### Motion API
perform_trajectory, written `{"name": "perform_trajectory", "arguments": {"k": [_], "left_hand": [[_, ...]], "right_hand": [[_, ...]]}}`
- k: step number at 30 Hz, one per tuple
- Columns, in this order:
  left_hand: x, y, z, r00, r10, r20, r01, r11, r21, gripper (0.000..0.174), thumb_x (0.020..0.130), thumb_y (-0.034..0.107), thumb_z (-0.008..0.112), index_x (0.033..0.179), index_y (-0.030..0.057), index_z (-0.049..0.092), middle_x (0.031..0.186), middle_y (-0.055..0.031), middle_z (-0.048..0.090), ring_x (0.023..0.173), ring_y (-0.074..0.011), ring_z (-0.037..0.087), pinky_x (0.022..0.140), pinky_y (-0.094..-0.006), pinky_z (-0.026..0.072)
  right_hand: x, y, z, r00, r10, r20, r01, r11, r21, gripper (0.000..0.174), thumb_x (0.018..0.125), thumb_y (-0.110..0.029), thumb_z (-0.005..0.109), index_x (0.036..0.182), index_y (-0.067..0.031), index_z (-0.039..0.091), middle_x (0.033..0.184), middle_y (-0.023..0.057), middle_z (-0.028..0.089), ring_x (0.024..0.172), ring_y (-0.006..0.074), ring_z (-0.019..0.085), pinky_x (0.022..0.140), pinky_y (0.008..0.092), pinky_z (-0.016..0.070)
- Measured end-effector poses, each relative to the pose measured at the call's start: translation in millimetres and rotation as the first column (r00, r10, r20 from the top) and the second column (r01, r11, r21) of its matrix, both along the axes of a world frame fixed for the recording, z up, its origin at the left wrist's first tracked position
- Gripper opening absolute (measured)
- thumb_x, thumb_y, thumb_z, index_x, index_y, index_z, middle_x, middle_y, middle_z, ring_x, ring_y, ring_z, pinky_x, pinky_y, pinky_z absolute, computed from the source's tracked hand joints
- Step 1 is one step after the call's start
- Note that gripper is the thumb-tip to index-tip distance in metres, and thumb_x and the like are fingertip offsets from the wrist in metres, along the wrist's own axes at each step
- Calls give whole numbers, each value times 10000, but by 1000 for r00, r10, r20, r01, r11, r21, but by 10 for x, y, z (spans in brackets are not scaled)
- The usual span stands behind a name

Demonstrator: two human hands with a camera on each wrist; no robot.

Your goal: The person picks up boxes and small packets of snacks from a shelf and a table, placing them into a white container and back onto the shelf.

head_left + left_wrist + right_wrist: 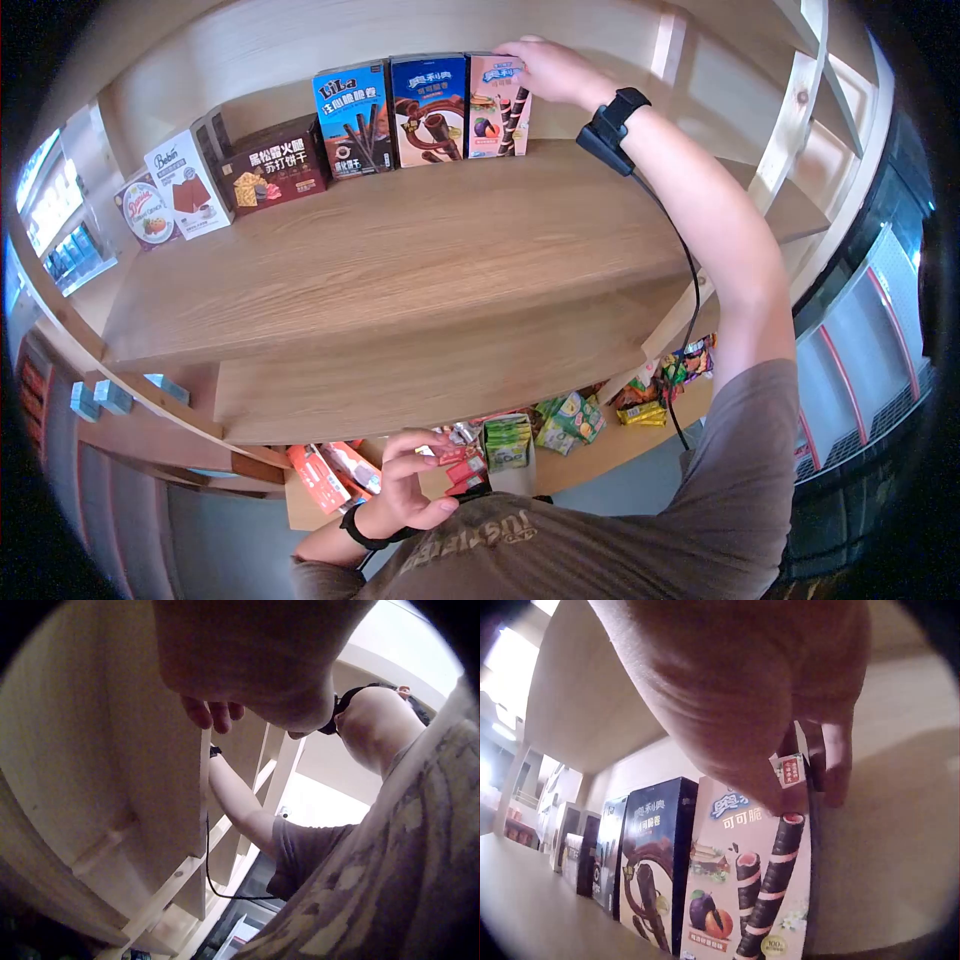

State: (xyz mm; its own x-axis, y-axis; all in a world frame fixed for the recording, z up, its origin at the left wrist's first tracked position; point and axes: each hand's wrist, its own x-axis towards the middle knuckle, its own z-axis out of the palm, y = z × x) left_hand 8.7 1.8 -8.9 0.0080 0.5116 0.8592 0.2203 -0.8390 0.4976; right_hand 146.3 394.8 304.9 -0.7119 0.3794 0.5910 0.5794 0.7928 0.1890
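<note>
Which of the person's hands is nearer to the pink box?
Right. The right hand holds the pink box at its upper corner; the left hand is near the torso, away from the box.

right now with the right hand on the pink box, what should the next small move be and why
I'd probably loosen the right hand and lift it gently off the pink box: the box already stands upright on the wooden shelf, front outward, beside the dark blue box, so it seems not to need holding.
</note>
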Motion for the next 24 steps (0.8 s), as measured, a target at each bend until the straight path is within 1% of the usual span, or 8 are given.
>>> {"name": "perform_trajectory", "arguments": {"k": [2,5,12,15,17,21,23,24], "left_hand": [[20,4,8,998,-36,60,36,999,16,499,803,273,717,1152,44,443,1154,-214,474,982,-274,572,840,-387,501],[46,9,12,999,-24,35,24,1000,-1,528,820,347,700,1178,86,413,1144,-192,463,968,-274,546,752,-361,477],[81,4,9,999,-25,28,24,1000,10,535,823,355,700,1180,83,410,1143,-193,463,960,-273,548,751,-361,480],[100,-21,1,998,-37,59,36,999,19,506,809,292,718,1153,57,430,1132,-209,481,961,-269,567,790,-365,498],[102,-36,-6,998,-28,60,27,999,26,508,810,295,718,1152,60,426,1129,-205,483,961,-269,566,794,-365,496],[107,-79,7,998,-39,53,39,999,11,510,810,295,718,1155,64,421,1128,-200,483,969,-270,562,800,-367,495],[100,-93,-13,999,-12,38,12,1000,3,515,811,296,719,1159,67,417,1127,-197,482,975,-271,556,808,-372,493],[110,-96,-13,999,-15,32,15,1000,-2,515,811,296,719,1159,67,417,1127,-197,482,975,-271,556,808,-372,493]], "right_hand": [[2,-2,-28,1000,22,-7,-22,1000,3,437,833,-55,576,1267,-67,532,1142,167,579,1073,324,563,933,386,458],[27,-68,-47,999,24,-23,-23,999,34,437,838,-55,577,1272,-60,525,1167,165,570,1094,319,559,940,384,458],[18,-46,-94,997,59,-51,-58,998,36,425,852,-67,582,1271,-39,518,1205,165,560,1115,322,552,949,384,455],[11,-54,-95,995,55,-86,-50,997,51,415,854,-75,587,1262,-35,526,1187,170,570,1103,330,554,944,388,456],[-1,-81,-56,999,-30,-36,31,999,26,402,851,-83,595,1245,-29,538,1164,176,581,1096,333,556,940,393,457],[-4,-113,-68,996,-36,-77,36,999,-3,395,845,-93,614,1227,-23,548,1156,184,586,1098,336,555,938,399,456],[-11,-154,-70,996,-42,-76,38,998,-58,398,841,-102,631,1223,-22,551,1151,191,586,1101,342,553,938,403,456],[-19,-170,-71,997,-23,-71,22,999,-26,471,835,-119,649,1278,-36,511,1185,202,565,1114,347,544,946,399,455]]}}
